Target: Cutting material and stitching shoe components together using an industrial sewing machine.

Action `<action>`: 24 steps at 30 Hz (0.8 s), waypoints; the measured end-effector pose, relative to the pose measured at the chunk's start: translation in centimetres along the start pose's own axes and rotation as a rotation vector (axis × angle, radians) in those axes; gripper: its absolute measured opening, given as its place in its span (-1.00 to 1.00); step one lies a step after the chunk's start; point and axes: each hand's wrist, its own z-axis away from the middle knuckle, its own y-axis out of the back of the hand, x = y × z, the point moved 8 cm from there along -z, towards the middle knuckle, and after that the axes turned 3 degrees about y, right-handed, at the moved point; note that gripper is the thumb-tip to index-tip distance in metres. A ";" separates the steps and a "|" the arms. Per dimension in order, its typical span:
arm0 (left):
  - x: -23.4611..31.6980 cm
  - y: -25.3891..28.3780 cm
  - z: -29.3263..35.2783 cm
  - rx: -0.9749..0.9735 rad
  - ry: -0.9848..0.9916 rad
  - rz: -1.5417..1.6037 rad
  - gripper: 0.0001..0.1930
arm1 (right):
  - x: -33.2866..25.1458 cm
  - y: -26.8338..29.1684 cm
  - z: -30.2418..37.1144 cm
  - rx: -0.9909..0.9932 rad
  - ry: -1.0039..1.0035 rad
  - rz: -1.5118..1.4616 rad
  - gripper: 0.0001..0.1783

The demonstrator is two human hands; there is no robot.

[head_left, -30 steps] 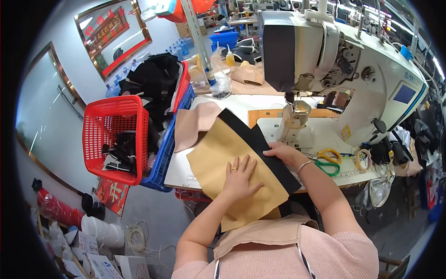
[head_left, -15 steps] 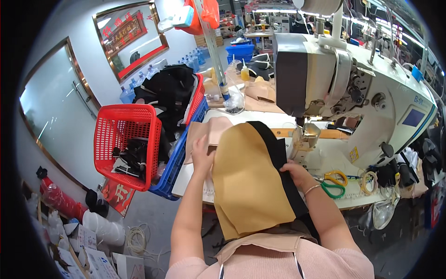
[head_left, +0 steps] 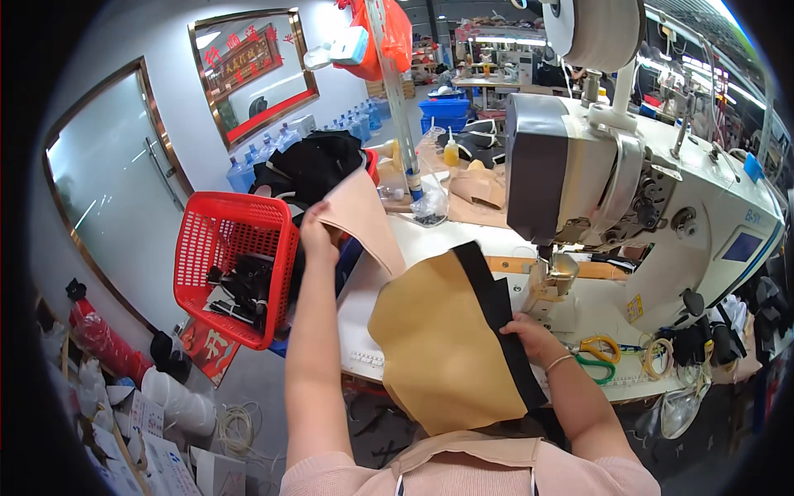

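My left hand (head_left: 319, 235) grips one edge of a pale pink fabric piece (head_left: 364, 217) and holds it raised beside the black material in the bin. Its lower corner comes down close to a tan panel (head_left: 447, 339). My right hand (head_left: 531, 337) pinches the black strip (head_left: 498, 310) along the right edge of that panel. The panel hangs over the table's front edge, near my chest. Beyond the right hand stands the sewing machine (head_left: 579, 174), its needle area just above the strip. The fingertips under the pink piece are partly hidden.
A red basket (head_left: 284, 273) with dark pieces stands left of the table, next to black material (head_left: 318, 165). Green-and-yellow-handled scissors (head_left: 597, 361) lie on the right of the white table (head_left: 430, 240). Behind are a glue bottle (head_left: 451, 150) and a metal post (head_left: 395, 107).
My left hand has lifted the pink piece off the table and carried it left toward the bin. The tan panel stays in my right hand, slightly shifted. The head view has moved a little.
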 end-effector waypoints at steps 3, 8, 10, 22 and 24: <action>9.2 -2.1 3.1 -0.096 -0.166 0.110 -0.81 | 0.0 -0.6 -0.6 0.064 0.109 -0.140 -0.64; 17.6 -4.8 10.0 -0.304 -0.356 0.117 -0.83 | -3.1 -3.6 -4.7 0.253 0.303 -0.141 -0.57; 16.2 -5.2 12.2 -0.308 -0.321 0.115 -0.83 | -7.5 -5.1 -4.2 0.542 0.598 0.443 -0.46; -11.3 -6.5 41.4 -0.978 0.599 -0.417 -0.78 | -0.1 -6.6 8.6 0.025 0.168 -0.387 -0.50; -11.0 -5.9 42.3 -1.235 0.522 -0.619 -0.75 | -1.5 -4.7 10.8 0.027 0.361 -0.247 -0.48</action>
